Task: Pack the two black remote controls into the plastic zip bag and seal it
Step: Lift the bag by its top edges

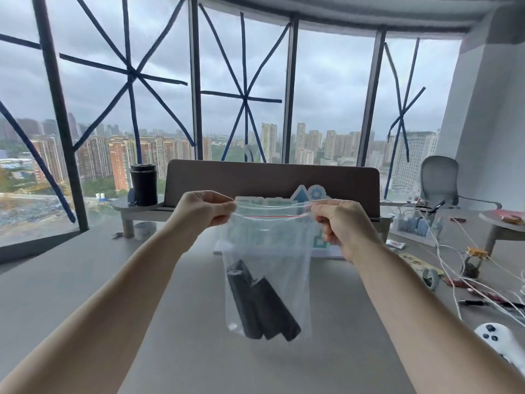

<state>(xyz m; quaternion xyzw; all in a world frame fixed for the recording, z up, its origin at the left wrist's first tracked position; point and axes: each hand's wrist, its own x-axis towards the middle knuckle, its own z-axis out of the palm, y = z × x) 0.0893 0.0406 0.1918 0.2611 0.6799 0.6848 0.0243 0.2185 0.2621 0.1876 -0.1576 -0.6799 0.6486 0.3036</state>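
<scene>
Head view: two bare arms reach out over a grey bench (85, 280), and a see-through bag hangs between the hands.
Left hand (203, 207): at 10 o'clock from the middle of the picture, pinched shut on the top left corner of the plastic zip bag (281, 251).
Right hand (341, 223): at 2 o'clock from the middle, pinched shut on the top right corner of the bag.
Plastic zip bag: held up in the air above the bench, hanging straight down, with a thin red line running across just under its top edge. I cannot tell if the top is pressed shut.
Black remote controls (262, 304): both are inside the bag, down at the bottom, lying side by side and touching, tilted so their tops lean to 11 o'clock.
Black cup (144, 184): far off at 10 o'clock, standing on a small grey shelf.
White wires (454, 268): a messy bunch on the bench at 3 o'clock.
White controller (495, 338): on the bench at 4 o'clock, near the picture's edge.
Grey chair (439, 180): far back at 2 o'clock.
</scene>
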